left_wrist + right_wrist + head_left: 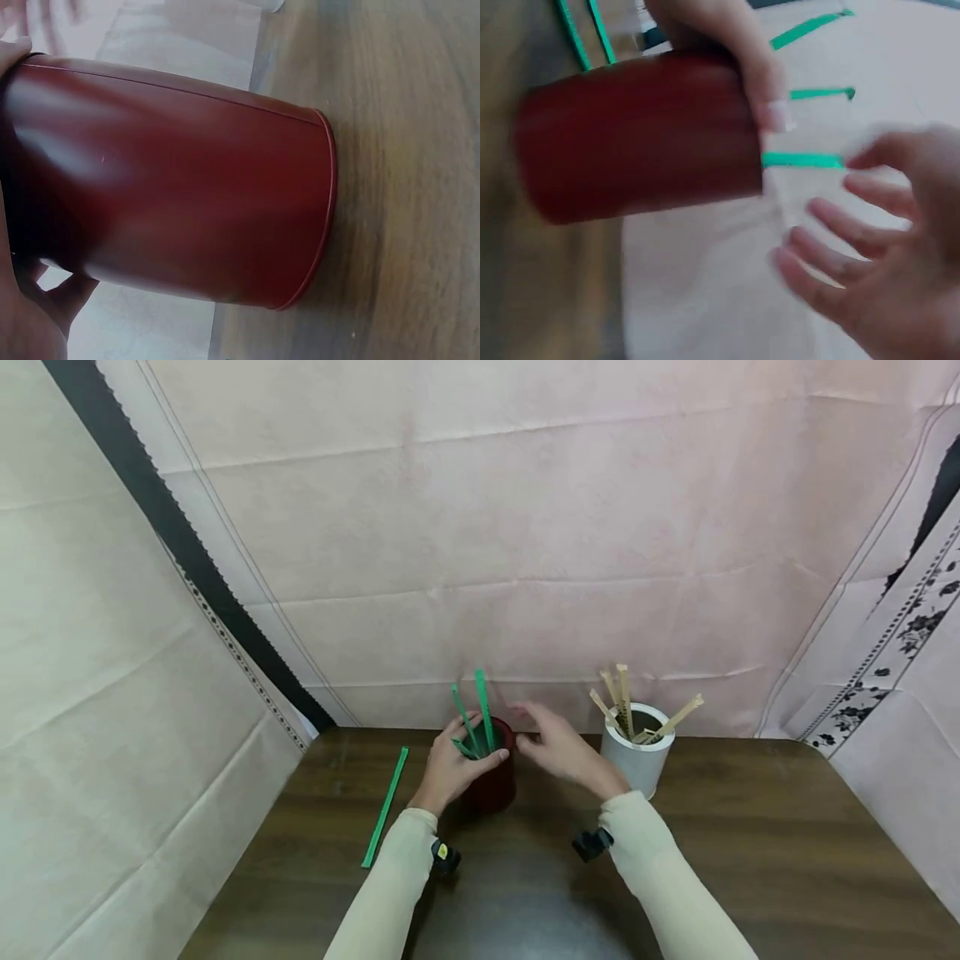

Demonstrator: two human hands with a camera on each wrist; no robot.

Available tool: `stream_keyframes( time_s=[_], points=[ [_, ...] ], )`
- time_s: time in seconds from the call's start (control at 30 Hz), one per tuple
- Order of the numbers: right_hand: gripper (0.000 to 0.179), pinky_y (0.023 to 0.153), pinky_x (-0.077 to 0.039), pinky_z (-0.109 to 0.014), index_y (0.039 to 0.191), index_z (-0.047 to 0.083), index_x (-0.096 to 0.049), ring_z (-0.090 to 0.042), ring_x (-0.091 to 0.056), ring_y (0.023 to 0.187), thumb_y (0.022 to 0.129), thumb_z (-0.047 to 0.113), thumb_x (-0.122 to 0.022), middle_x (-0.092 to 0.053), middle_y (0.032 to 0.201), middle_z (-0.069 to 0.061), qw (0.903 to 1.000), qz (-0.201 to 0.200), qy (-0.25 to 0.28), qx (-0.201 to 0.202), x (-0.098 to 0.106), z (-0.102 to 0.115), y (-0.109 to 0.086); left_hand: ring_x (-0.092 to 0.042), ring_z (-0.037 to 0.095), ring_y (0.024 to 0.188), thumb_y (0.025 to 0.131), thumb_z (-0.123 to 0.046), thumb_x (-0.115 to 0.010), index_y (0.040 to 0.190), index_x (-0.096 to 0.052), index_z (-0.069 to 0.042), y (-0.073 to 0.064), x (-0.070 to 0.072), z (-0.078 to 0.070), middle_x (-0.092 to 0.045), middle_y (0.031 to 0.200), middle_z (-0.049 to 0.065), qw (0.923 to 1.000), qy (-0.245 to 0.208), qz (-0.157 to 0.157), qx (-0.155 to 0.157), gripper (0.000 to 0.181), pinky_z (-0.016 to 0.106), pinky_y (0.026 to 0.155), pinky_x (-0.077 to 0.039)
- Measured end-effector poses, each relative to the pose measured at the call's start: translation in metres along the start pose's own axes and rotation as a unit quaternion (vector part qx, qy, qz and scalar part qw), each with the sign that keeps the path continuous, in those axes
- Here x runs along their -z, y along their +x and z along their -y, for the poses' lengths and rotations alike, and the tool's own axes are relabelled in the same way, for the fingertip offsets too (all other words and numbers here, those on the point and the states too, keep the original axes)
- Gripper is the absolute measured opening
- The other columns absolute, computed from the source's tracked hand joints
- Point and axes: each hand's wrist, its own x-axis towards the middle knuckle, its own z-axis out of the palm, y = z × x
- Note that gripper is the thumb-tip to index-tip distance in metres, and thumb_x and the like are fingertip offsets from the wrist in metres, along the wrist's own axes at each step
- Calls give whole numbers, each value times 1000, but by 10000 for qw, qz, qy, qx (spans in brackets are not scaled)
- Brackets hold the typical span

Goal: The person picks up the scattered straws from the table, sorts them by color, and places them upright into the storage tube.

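Observation:
My left hand (459,767) grips a dark red cylindrical holder (180,180) near its top, thumb along the near rim and fingers at the far side. Several flat green strips (483,710) stand in the holder, leaning and poking out above its rim. To the right of the holder, my right hand (558,747) hovers with its fingers spread and loosely bent, holding nothing. In the right wrist view, its fingertips (829,217) come close to the green strips' ends. The holder stands on the wooden table.
A white cylindrical holder (636,764) with several pale yellow strips (625,693) stands on the table (757,827) to the right. Another green strip (386,807) lies on the table left of my left forearm. A pale cloth backdrop (525,527) hangs behind the table's far edge.

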Motion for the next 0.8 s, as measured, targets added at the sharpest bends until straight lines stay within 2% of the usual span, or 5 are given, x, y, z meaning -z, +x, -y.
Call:
stream_keyframes(
  time_s=[0.13,0.27,0.5,0.67,0.8],
  points=[
    [84,109,-37,-54,157,12,-25,-34,-37,141,92,36,-72,-32,157,-14,9965,534,352,-542,-25,-17,-23,-46,31,135,80,-63,-72,145,-53,-20,-2,1,0,-48,149,6,9998,-145,111,-96,80,58,103,-42],
    [104,112,-32,-57,160,23,-14,-29,-27,147,82,61,-72,-20,163,-6,9914,192,779,-1029,-51,-25,-34,-48,29,133,81,-57,-76,148,-47,-25,-2,5,-6,-46,149,5,9966,-669,480,-18,80,57,102,-43],
    [76,108,-38,-57,153,24,-36,-25,-44,137,90,42,-73,-44,150,-2,9865,-961,857,-1009,-63,-33,-42,-35,25,142,75,-57,-81,157,-22,-35,-5,14,-5,-32,157,-2,9847,-1190,972,827,104,59,109,-36],
    [51,97,-50,-50,143,13,-50,-26,-56,126,96,22,-68,-55,137,-8,9853,-1051,1135,-720,-61,-42,-49,-47,25,135,77,-36,-86,157,-24,-30,-15,18,3,-39,152,-2,9662,-2194,999,914,102,52,105,-43],
    [48,93,-53,-46,141,13,-51,-25,-57,124,96,21,-67,-57,137,-10,9843,-1142,1159,-684,-55,-49,-59,-47,24,136,82,-30,-83,154,-30,-31,-25,14,7,-42,150,-2,9587,-2483,987,975,90,48,105,-44]
  ],
)
